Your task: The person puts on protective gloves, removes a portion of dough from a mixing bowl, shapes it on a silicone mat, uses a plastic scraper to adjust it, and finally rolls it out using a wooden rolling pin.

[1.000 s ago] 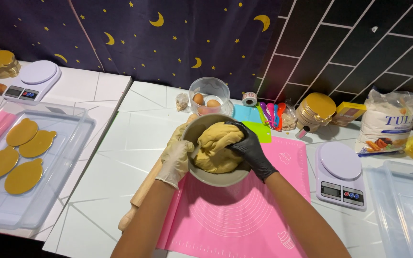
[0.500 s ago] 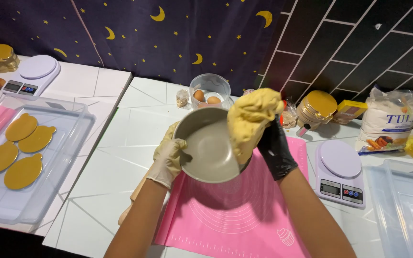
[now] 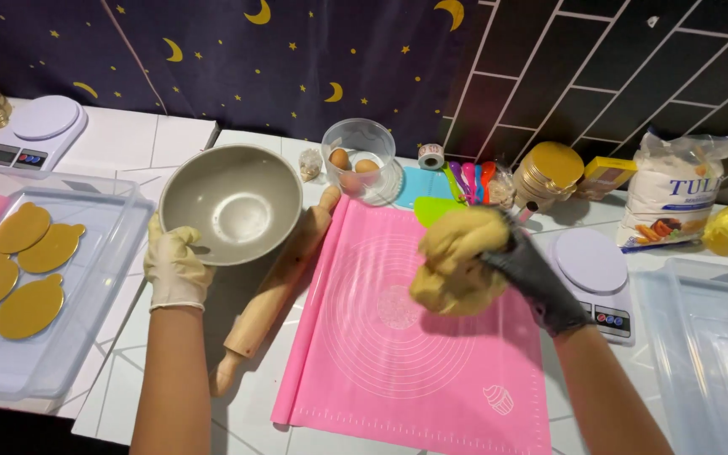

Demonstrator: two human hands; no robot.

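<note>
Pink silicone mat (image 3: 414,337): flat on the white tiled desk (image 3: 246,413), bare, directly below the dough.
Right hand (image 3: 532,274): black glove, grip closed around a yellow dough lump (image 3: 457,263) held above the mat; soft mass could sag and tear free.
Left hand (image 3: 176,268): pale glove, grip pinching the rim of an empty grey bowl (image 3: 231,202), tilted; could slip.
Rolling pin (image 3: 275,291): beside the bowl, may roll if bumped.
Egg tub (image 3: 359,160): farther back.

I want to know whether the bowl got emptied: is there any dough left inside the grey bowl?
No. The grey bowl, held by the left hand, shows a bare inside, while the right hand holds the dough over the pink mat.
</note>
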